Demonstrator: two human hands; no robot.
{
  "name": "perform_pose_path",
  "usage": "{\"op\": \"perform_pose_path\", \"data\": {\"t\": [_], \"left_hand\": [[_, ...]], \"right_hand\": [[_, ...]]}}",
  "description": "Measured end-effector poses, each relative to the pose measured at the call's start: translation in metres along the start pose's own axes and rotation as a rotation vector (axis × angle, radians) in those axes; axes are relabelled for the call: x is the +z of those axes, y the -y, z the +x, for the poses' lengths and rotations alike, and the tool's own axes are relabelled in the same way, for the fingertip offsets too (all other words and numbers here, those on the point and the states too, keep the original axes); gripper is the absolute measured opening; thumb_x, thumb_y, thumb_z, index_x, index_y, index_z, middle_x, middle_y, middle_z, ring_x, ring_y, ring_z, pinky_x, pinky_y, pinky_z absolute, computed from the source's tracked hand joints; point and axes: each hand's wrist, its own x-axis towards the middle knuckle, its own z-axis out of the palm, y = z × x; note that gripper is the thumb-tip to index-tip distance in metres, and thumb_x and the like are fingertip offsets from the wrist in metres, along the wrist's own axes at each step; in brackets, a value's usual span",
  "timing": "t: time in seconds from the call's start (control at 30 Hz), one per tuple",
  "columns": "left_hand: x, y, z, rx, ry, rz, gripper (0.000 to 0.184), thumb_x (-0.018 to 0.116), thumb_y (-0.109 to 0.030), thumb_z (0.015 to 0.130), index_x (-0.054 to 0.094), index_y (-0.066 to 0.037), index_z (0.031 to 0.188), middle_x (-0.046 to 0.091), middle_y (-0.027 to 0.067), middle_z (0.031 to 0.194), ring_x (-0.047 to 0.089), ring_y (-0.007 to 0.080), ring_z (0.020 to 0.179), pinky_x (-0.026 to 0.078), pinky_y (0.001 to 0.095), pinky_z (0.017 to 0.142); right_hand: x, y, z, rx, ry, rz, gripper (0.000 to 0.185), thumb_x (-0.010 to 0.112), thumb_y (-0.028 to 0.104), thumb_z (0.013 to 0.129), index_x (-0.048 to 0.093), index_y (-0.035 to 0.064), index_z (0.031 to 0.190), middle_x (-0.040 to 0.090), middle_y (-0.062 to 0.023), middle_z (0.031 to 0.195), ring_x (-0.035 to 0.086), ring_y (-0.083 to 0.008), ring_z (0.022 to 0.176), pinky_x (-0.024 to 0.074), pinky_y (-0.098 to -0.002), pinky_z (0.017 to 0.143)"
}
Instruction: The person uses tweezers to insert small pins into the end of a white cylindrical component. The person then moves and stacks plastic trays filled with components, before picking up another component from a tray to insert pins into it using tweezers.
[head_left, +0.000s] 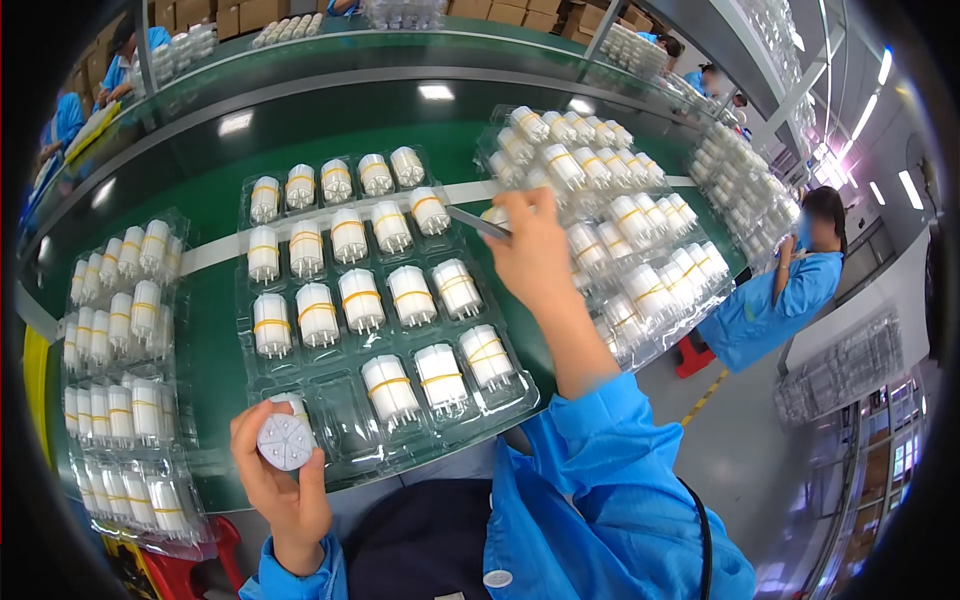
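My left hand (283,470) is closed round a white cylindrical part (285,441), whose round end with small metal pins faces me. It is above the near left corner of a clear plastic tray (345,415), beside bare pockets. White cylinders with yellow bands, such as the near one (390,388), lie in rows in this tray, pins toward me. Closed round a slim grey metal tool (478,222), my right hand (530,240) is over the tray's far right side. The tool's tip is close to a banded cylinder (429,211). Its exact kind I cannot make out.
Stacked trays of cylinders stand at the left (120,400) and right (640,270) on the green table (215,350). Behind runs a metal rail (330,48). A co-worker in blue (780,295) is at the right; others are farther back. A red stool (692,357) stands below.
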Motion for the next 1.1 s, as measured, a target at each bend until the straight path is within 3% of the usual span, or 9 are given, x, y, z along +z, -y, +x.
{"op": "perform_pose_path", "data": {"t": [0.13, 0.3, 0.4, 0.57, 0.7, 0.77, 0.9, 1.0, 1.1], "left_hand": [[-0.002, 0.001, -0.002, 0.025, 0.005, 0.021, 0.059, 0.062, 0.003, 0.076, 0.043, 0.002, 0.133, 0.047, 0.0173, 0.119, 0.051, 0.0252, 0.109, 0.041, 0.0356, 0.097], [-0.001, -0.001, 0.000, 0.027, 0.006, 0.000, 0.059, 0.064, 0.003, 0.076, 0.044, 0.003, 0.131, 0.049, 0.0175, 0.119, 0.051, 0.0250, 0.108, 0.041, 0.0350, 0.097], [-0.002, -0.001, 0.000, 0.053, 0.024, 0.025, 0.059, 0.064, 0.003, 0.075, 0.044, 0.003, 0.131, 0.049, 0.0174, 0.119, 0.051, 0.0250, 0.108, 0.041, 0.0344, 0.097], [-0.003, -0.004, -0.001, 0.060, 0.014, 0.018, 0.059, 0.065, 0.004, 0.075, 0.045, 0.003, 0.130, 0.051, 0.0177, 0.118, 0.052, 0.0254, 0.107, 0.043, 0.0342, 0.096], [-0.002, -0.006, 0.003, 0.118, 0.037, 0.066, 0.059, 0.066, 0.008, 0.072, 0.047, 0.002, 0.128, 0.054, 0.0188, 0.118, 0.053, 0.0266, 0.106, 0.045, 0.0347, 0.093], [-0.002, -0.008, 0.008, 0.142, 0.047, 0.071, 0.060, 0.069, 0.010, 0.071, 0.048, 0.002, 0.127, 0.055, 0.0226, 0.124, 0.056, 0.0304, 0.109, 0.046, 0.0368, 0.094], [0.001, -0.013, 0.012, 0.163, 0.104, -0.018, 0.060, 0.073, 0.008, 0.074, 0.048, 0.002, 0.128, 0.058, 0.0235, 0.124, 0.059, 0.0335, 0.110, 0.048, 0.0381, 0.093], [0.004, -0.012, 0.010, 0.162, 0.126, -0.048, 0.060, 0.074, 0.007, 0.074, 0.048, 0.002, 0.128, 0.059, 0.0216, 0.121, 0.059, 0.0324, 0.108, 0.050, 0.0369, 0.091], [0.000, -0.015, 0.010, 0.124, 0.161, -0.001, 0.063, 0.072, 0.007, 0.074, 0.047, 0.003, 0.131, 0.058, 0.0196, 0.120, 0.058, 0.0278, 0.105, 0.048, 0.0344, 0.090]], "right_hand": [[-0.062, 0.003, -0.006, -0.111, -0.687, 0.009, 0.039, 0.077, 0.008, 0.073, 0.062, 0.0110, 0.108, 0.058, -0.0121, 0.106, 0.066, -0.0346, 0.084, 0.0527, -0.0460, 0.069], [-0.091, -0.027, -0.015, 0.232, -0.457, -0.372, 0.039, 0.081, 0.018, 0.071, 0.061, 0.0098, 0.104, 0.067, -0.0112, 0.097, 0.068, -0.0314, 0.084, 0.0512, -0.0427, 0.070], [-0.097, -0.024, -0.017, 0.360, -0.454, -0.290, 0.040, 0.082, 0.021, 0.071, 0.059, 0.0095, 0.102, 0.070, -0.0113, 0.095, 0.069, -0.0321, 0.085, 0.0508, -0.0434, 0.073], [-0.095, -0.020, -0.016, 0.468, -0.380, -0.325, 0.041, 0.081, 0.027, 0.072, 0.058, 0.0090, 0.101, 0.069, -0.0108, 0.095, 0.067, -0.0338, 0.088, 0.0498, -0.0452, 0.075], [-0.084, -0.047, -0.026, 0.262, -0.378, -0.346, 0.035, 0.076, 0.031, 0.078, 0.064, 0.0045, 0.098, 0.064, -0.0112, 0.098, 0.063, -0.0330, 0.091, 0.0488, -0.0425, 0.076], [-0.081, -0.053, -0.026, 0.079, -0.607, -0.192, 0.024, 0.066, 0.025, 0.091, 0.064, 0.0016, 0.097, 0.063, -0.0131, 0.092, 0.061, -0.0293, 0.083, 0.0477, -0.0377, 0.074], [-0.066, 0.023, -0.049, -0.097, -0.649, 0.610, 0.034, 0.048, 0.029, 0.104, 0.063, 0.0012, 0.092, 0.062, -0.0096, 0.092, 0.050, -0.0157, 0.071, 0.0422, -0.0326, 0.066], [-0.048, 0.071, -0.080, -0.098, -0.360, 1.019, 0.048, 0.032, 0.035, 0.108, 0.059, 0.0005, 0.090, 0.056, -0.0098, 0.090, 0.038, -0.0085, 0.061, 0.0314, -0.0232, 0.056], [-0.044, 0.094, -0.101, -0.098, 0.051, 1.405, 0.049, 0.033, 0.037, 0.108, 0.057, -0.0014, 0.091, 0.057, -0.0128, 0.092, 0.044, -0.0067, 0.055, 0.0355, -0.0179, 0.048]]}}
